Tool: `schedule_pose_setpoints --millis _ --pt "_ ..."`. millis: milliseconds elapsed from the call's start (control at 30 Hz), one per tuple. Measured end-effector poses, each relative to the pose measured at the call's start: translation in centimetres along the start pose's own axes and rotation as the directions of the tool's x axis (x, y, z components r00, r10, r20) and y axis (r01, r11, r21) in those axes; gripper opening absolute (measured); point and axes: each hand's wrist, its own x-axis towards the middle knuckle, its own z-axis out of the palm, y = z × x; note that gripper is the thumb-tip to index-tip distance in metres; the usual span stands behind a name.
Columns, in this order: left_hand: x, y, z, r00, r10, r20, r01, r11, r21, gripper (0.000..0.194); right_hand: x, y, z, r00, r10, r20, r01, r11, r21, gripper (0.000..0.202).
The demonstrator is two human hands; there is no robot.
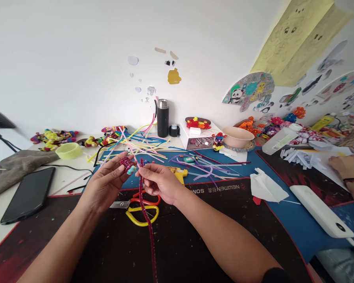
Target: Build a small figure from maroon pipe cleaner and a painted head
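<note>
My left hand (107, 180) holds a small dark red fuzzy piece (126, 164) with a light blue part at its end, between thumb and fingers. Just right of it, my right hand (159, 180) pinches a long dark red pipe cleaner (149, 222) near its top. The pipe cleaner hangs down over the black mat (194, 236). Beneath the hands lie scissors (143, 215) with red and yellow handles. Part of a yellow tool (179, 173) shows behind my right hand.
Loose pipe cleaners (144, 138) lie before a black bottle (163, 120). A phone (29, 194) is left; a white power bank (321, 210), tissue (267, 186) and another person's hand (346, 167) are right. Fuzzy figures (54, 137) line the wall.
</note>
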Motion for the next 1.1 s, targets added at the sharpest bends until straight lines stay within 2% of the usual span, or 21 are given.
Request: schedule_pose_setpoints --millis 367,733,1000,1100 --pt "0.11 0.21 -0.23 0.999 -0.035 0.028 0.037 0.997 -0.07 0.042 0.06 0.15 -0.15 1.0 0.008 -0.005 -0.008 1.0 -0.024 0.059" --pt "-0.5 0.66 0.54 0.993 -0.105 0.049 0.105 0.994 -0.013 0.027 -0.02 -0.19 0.07 0.998 -0.008 -0.055 0.008 1.0 0.0 0.065" --pt "-0.14 0.56 0.52 0.991 -0.13 -0.028 0.129 0.99 -0.05 0.017 -0.04 -0.24 0.12 0.999 -0.007 -0.042 0.007 1.0 -0.002 0.062" --pt "-0.32 0.7 0.61 0.99 -0.143 -0.02 0.141 0.987 -0.077 0.027 -0.03 -0.09 0.09 0.999 -0.008 -0.033 0.007 1.0 -0.002 0.062"
